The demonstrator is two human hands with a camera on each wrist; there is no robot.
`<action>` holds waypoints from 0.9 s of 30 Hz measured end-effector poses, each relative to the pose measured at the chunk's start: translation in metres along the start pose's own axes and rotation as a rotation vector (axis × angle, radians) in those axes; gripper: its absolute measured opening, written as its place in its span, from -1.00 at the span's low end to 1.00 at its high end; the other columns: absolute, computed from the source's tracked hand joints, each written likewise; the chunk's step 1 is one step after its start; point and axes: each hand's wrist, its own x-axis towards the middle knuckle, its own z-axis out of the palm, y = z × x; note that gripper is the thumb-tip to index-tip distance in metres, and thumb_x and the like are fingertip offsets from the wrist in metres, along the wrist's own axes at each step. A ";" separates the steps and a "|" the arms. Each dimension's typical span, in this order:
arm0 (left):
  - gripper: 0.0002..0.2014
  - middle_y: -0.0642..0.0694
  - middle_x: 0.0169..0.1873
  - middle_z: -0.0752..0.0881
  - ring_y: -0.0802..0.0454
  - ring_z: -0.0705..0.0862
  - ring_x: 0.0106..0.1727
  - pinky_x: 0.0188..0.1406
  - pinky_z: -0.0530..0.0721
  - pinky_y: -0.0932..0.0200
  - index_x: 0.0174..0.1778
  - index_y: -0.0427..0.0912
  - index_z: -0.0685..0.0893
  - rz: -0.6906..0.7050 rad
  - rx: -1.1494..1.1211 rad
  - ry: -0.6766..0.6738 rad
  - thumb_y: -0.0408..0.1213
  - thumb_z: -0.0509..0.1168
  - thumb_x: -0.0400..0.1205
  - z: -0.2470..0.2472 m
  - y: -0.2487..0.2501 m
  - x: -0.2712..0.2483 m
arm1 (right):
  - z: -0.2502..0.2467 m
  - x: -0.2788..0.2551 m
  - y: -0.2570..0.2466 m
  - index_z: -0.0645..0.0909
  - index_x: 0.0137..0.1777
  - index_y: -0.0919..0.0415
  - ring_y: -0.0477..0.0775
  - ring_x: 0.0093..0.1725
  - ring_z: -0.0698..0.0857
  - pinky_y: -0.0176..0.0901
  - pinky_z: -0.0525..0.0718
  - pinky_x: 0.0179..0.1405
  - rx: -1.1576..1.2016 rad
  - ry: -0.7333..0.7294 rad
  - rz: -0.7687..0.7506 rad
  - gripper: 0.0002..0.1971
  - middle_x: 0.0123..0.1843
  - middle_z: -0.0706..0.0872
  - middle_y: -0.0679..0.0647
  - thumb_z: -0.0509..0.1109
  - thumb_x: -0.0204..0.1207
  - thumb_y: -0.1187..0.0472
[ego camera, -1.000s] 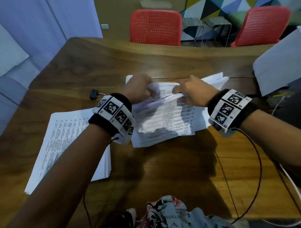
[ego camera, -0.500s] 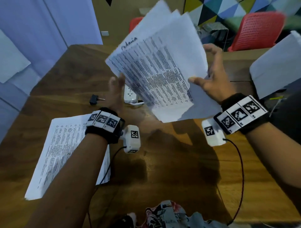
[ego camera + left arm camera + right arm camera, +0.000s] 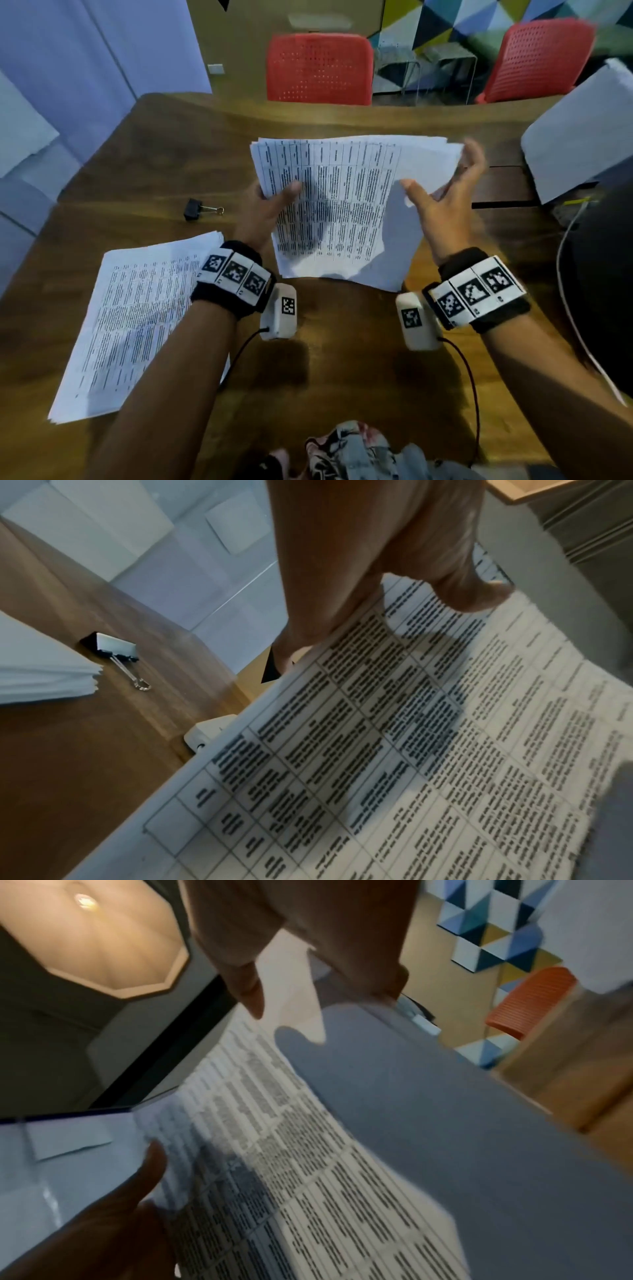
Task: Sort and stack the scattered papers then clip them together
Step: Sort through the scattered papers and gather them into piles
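The left hand [image 3: 265,209] has its grip on the left edge of a sheaf of printed papers [image 3: 342,209], thumb pressed on the top sheet and fingers tucked underneath, holding the sheaf raised above the tabletop [image 3: 342,359]. In the left wrist view the thumb [image 3: 479,593] lies flat across the ruled table of text on the top sheet. The right hand [image 3: 445,205] is at the sheaf's right edge with its fingers spread and straight, the thumb over the blank right margin; it does not close on the paper, and whether the palm touches the edge cannot be told. The sheets in the sheaf are unevenly aligned, with corners fanning out at the upper right and bottom.

To the left, flat on the tabletop, lies a second stack of printed papers [image 3: 137,325], partly covered by the left forearm. Beyond it, near the left hand, a black binder clip [image 3: 195,209] lies on the wood, apart from both piles. Two red chairs [image 3: 318,68] stand behind the far edge of the tabletop.
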 end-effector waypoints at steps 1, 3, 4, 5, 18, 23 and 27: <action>-0.82 0.14 -0.21 0.79 0.26 0.76 -0.16 -0.06 0.74 0.20 -0.05 -0.01 0.62 0.000 0.021 0.014 -0.23 0.42 0.47 0.002 0.001 0.000 | 0.004 0.001 -0.006 0.02 0.50 0.27 -0.06 0.39 0.36 -0.64 0.32 0.34 -0.076 0.029 -0.114 -0.22 0.45 0.20 0.09 0.39 0.38 0.47; -0.86 0.06 -0.12 0.74 0.22 0.75 -0.15 0.00 0.74 0.16 0.00 -0.08 0.61 0.019 0.031 0.028 -0.33 0.37 0.56 0.002 0.003 0.001 | 0.012 0.004 -0.016 0.07 0.50 0.22 0.00 0.28 0.38 -0.78 0.28 0.19 -0.231 0.032 -0.296 -0.26 0.35 0.26 0.12 0.30 0.37 0.55; -0.85 0.03 -0.10 0.73 0.22 0.74 -0.15 -0.02 0.75 0.17 0.04 -0.13 0.60 0.029 0.038 0.033 -0.34 0.35 0.58 0.003 0.003 0.002 | 0.015 0.007 -0.019 0.19 0.45 0.16 -0.03 0.18 0.40 -0.81 0.29 0.11 -0.310 0.016 -0.334 -0.34 0.26 0.32 0.15 0.26 0.38 0.54; -0.84 0.03 -0.11 0.73 0.24 0.75 -0.17 -0.08 0.76 0.22 0.08 -0.18 0.60 0.036 0.043 0.042 -0.34 0.33 0.60 0.002 0.003 0.002 | 0.017 0.009 -0.020 0.37 0.37 0.15 -0.07 0.12 0.40 -0.81 0.28 0.08 -0.390 0.004 -0.338 -0.45 0.19 0.34 0.15 0.23 0.39 0.51; -0.88 0.03 -0.21 0.73 0.15 0.76 -0.22 -0.09 0.74 0.01 0.06 -0.14 0.57 0.041 -0.020 0.116 -0.35 0.13 0.71 0.010 0.006 -0.005 | 0.020 0.001 0.002 0.36 0.08 0.18 -0.24 -0.08 0.53 -0.59 0.53 -0.19 -0.035 0.056 0.155 -0.75 -0.03 0.49 -0.06 0.07 0.54 0.52; -0.86 0.13 -0.15 0.77 0.24 0.76 -0.13 -0.09 0.76 0.21 0.13 -0.13 0.55 0.109 -0.013 0.131 -0.33 0.18 0.69 0.000 0.015 -0.005 | 0.011 0.004 0.000 0.31 -0.16 0.02 -0.38 -0.23 0.47 -0.54 0.45 -0.20 -0.012 0.131 0.035 -0.68 -0.18 0.44 -0.12 0.06 0.45 0.52; -0.66 0.06 -0.07 0.69 0.35 0.75 -0.21 -0.28 0.73 0.39 0.39 -0.33 0.45 -0.025 0.026 0.105 -0.35 0.19 0.69 0.004 -0.011 -0.020 | 0.014 -0.023 0.033 0.41 0.17 0.31 -0.29 -0.09 0.51 -0.45 0.45 -0.10 -0.090 0.038 0.217 -0.72 -0.05 0.52 -0.09 0.03 0.54 0.53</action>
